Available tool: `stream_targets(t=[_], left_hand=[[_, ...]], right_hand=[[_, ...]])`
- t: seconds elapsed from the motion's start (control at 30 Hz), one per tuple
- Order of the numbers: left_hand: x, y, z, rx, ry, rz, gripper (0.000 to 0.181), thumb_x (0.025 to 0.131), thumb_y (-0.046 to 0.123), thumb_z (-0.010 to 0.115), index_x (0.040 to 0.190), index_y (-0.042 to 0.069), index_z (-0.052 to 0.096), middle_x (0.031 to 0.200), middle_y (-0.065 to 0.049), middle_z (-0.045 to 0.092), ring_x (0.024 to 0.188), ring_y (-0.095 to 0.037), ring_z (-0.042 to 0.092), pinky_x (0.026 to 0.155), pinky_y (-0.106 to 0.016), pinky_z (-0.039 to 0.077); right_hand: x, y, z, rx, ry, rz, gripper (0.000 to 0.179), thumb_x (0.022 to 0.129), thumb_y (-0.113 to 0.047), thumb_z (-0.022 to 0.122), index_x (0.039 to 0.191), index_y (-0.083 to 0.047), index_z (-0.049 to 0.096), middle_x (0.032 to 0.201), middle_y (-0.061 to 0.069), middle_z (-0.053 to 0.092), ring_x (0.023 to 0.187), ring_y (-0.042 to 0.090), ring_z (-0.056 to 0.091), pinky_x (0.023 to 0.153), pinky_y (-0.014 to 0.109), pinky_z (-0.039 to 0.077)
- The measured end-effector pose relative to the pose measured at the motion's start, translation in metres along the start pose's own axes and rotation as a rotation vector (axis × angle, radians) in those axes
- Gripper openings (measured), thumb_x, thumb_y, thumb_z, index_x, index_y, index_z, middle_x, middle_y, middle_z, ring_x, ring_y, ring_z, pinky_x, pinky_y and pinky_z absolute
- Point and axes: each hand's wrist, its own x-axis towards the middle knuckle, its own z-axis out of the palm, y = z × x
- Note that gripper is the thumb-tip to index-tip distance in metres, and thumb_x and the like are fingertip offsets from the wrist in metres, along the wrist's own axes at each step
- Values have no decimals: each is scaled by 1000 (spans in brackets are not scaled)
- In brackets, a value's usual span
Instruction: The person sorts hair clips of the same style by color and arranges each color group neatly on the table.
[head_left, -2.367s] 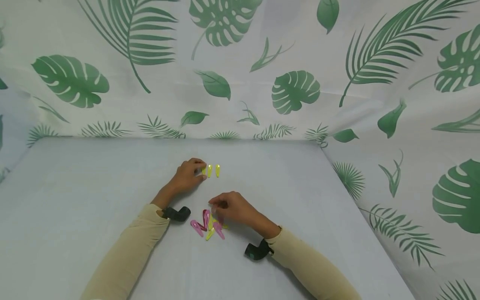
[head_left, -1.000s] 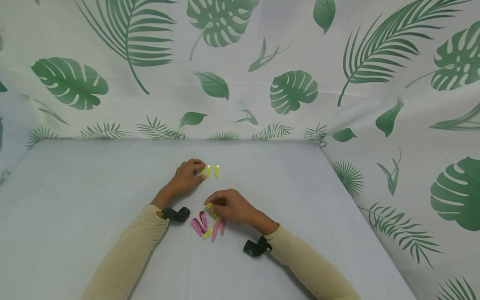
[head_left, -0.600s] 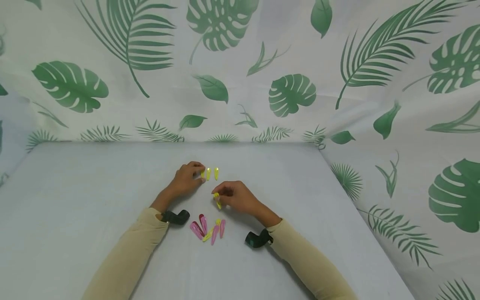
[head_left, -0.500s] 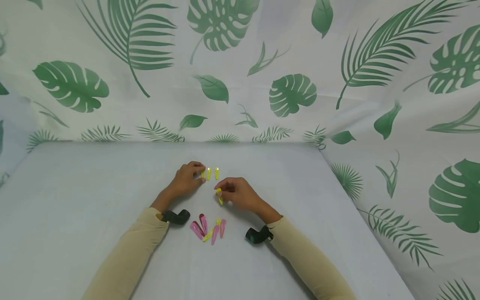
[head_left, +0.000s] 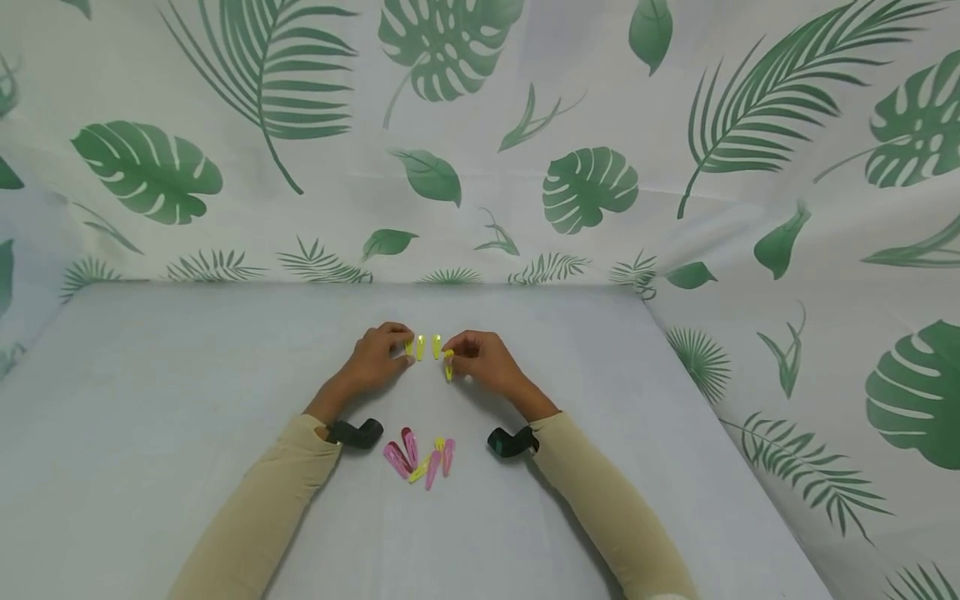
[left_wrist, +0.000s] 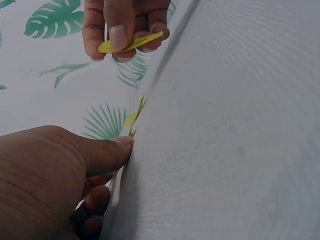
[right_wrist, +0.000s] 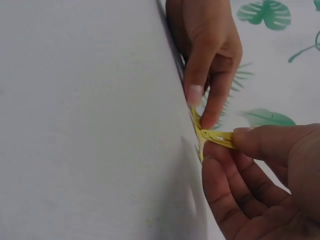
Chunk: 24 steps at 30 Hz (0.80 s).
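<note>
My left hand [head_left: 372,360] rests at the left end of a short row of yellow snap hair clips. Thumb and fingertips pinch the leftmost clip [head_left: 408,346] by its two ends, on the table. Two more yellow clips, one in the middle [head_left: 421,347] and one at the right [head_left: 437,347], lie upright beside it. My right hand [head_left: 487,365] pinches another yellow hair clip [head_left: 449,367] between thumb and fingers, just right of the row; in the right wrist view this raised clip [right_wrist: 220,138] shows its slotted side.
Nearer the person lies a loose group of hair clips: several pink ones [head_left: 396,460], a yellow one [head_left: 418,471], another yellow one [head_left: 439,443] partly covered, and dark red [head_left: 406,432] under pink. A leaf-print cloth [head_left: 480,183] stands behind the white table [head_left: 225,367].
My right hand has picked a yellow hair clip out of the loose group and carried it away from the person to the right end of the row. The left hand has stayed in place.
</note>
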Motion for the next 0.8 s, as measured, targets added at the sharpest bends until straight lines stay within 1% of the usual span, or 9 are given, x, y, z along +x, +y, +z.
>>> stream_targets(t=[0.17,0.33,0.43,0.63,0.8], left_hand=[[0,0,0,5,-2,-6,45,91,14,69,131,-4,58,135,-17,52,110,-33,52,93,-49,39],[0,0,1,7,-2,-10,44,91,13,68,131,-4,58,135,-17,52,110,-32,52,93,-48,39],[0,2,0,7,-9,-17,44,92,14,68,131,-3,58,136,-17,52,110,-32,51,93,-48,37],[1,1,0,10,-4,-12,44,91,14,68,131,-3,58,136,-17,52,109,-32,51,93,-48,38],[2,-3,2,13,-8,-18,45,91,15,68,131,-2,58,136,-16,52,109,-31,51,93,-48,37]], right_hand=[[9,2,-1,-6,20,21,13,88,-2,68,100,-1,71,86,5,66,73,15,58,60,26,48],[16,4,-2,-23,39,40,13,87,-1,68,99,-2,71,89,7,67,74,17,62,62,27,51],[18,5,-3,-47,58,53,12,87,0,68,99,-2,71,90,7,67,74,17,64,62,27,52],[27,6,-4,-85,68,63,14,87,-3,68,100,-1,72,89,7,68,76,16,59,64,26,48],[33,8,-3,-147,84,103,15,86,-4,68,101,-3,73,89,5,67,79,16,59,66,26,48]])
